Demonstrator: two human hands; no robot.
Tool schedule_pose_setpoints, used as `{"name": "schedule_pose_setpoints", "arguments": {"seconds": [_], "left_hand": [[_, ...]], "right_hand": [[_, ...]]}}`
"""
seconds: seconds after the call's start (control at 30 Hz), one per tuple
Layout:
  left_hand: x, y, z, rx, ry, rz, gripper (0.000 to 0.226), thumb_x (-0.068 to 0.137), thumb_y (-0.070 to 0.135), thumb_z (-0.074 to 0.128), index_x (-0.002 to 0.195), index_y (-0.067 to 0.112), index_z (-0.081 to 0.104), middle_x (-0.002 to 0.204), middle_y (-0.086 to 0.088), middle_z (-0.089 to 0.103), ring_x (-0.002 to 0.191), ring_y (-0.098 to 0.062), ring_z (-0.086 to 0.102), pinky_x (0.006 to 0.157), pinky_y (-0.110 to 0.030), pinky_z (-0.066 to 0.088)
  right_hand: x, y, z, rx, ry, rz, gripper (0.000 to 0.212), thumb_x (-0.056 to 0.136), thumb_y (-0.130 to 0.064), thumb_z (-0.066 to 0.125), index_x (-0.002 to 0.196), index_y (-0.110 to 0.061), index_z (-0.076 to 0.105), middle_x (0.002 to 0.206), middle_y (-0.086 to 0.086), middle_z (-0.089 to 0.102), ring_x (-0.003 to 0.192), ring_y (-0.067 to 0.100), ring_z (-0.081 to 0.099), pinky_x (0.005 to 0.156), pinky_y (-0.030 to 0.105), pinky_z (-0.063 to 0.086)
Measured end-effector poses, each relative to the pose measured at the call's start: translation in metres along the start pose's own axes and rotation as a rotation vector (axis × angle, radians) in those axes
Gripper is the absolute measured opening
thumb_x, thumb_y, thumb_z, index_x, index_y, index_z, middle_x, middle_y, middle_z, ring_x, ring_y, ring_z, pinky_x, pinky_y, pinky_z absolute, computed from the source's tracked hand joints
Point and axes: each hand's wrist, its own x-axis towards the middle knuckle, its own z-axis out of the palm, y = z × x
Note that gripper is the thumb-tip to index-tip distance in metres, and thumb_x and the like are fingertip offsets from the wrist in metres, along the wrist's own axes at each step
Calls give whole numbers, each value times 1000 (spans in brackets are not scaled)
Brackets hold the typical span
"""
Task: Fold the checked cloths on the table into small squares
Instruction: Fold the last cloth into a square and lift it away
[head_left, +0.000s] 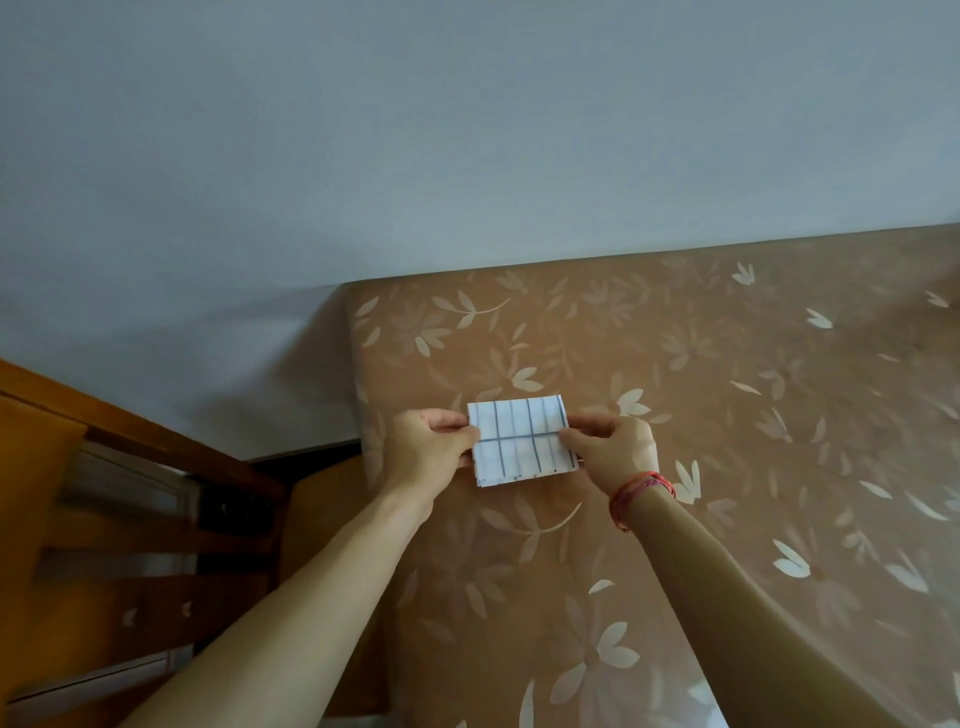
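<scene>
A white cloth with dark checked lines (522, 440) is folded into a small rectangle and lies near the table's left edge. My left hand (423, 449) pinches its left side, thumb on top. At its right side my right hand (613, 449), with a red thread band on the wrist, grips it the same way. A fold line runs across the middle of the cloth. No other checked cloth shows in view.
The table (727, 415) wears a brown covering with pale leaf patterns and stands against a grey-white wall (467, 130). A wooden chair or frame (130, 493) stands to the left, below the table's edge.
</scene>
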Motion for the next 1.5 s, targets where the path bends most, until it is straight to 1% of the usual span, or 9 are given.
{"name": "schedule_pose_setpoints", "arguments": {"seconds": [0.17,0.47,0.6,0.77,0.97,1.07,1.23,1.33,1.5], "left_hand": [[22,-1,12,6,10,-13,16,82,1,73,97,5,68,83,2,66,73,-9,67,57,-19,55],[35,-2,15,142,-1,101,16,83,4,72,98,4,72,83,3,68,72,-8,68,64,-25,59],[40,-5,6,542,81,445,17,86,16,71,103,16,70,98,5,69,89,-11,65,80,-26,54],[37,-22,23,844,-130,935,36,94,-1,53,130,0,58,143,-11,50,137,-24,42,113,-33,33],[48,-50,34,1101,-168,997,57,89,2,52,144,-1,39,154,-16,33,145,-28,26,118,-41,9],[50,-53,34,1126,-167,1021,56,87,4,53,141,-2,43,151,-17,38,143,-28,31,117,-42,13],[53,-55,35,1100,-213,996,55,94,17,36,147,5,36,155,-10,34,147,-20,22,121,-40,15],[51,-57,34,1046,-212,993,57,96,22,22,151,7,30,158,-9,27,149,-15,15,122,-35,10],[52,-51,28,1069,-231,1008,55,98,17,26,153,9,25,160,-7,22,149,-13,12,122,-32,6]], "right_hand": [[21,-1,8,-92,24,-36,18,82,-18,67,96,-24,77,73,-20,63,73,0,60,65,13,45],[36,4,16,-142,66,-58,21,80,-21,68,99,-23,77,77,-11,67,78,9,65,70,20,51],[38,5,17,-158,79,-76,22,79,-22,66,97,-27,77,83,-9,72,81,7,65,67,16,48],[39,7,20,-179,91,-117,21,81,-22,65,99,-25,76,88,-8,73,85,8,65,70,15,45],[37,9,21,-395,156,-293,13,80,-19,63,88,-20,73,84,-4,68,81,16,63,71,32,54],[32,14,27,-511,225,-631,26,81,-14,60,105,-14,70,104,4,62,95,25,59,73,39,55],[25,15,59,-755,-129,-874,58,93,-24,25,145,-2,36,153,16,34,144,28,28,117,37,27],[31,31,66,-794,-240,-800,62,96,-31,10,154,-7,10,161,8,8,149,18,3,122,36,12],[30,34,69,-826,-235,-775,58,101,-29,17,154,-11,0,161,4,-6,149,14,-7,122,33,1]]}}
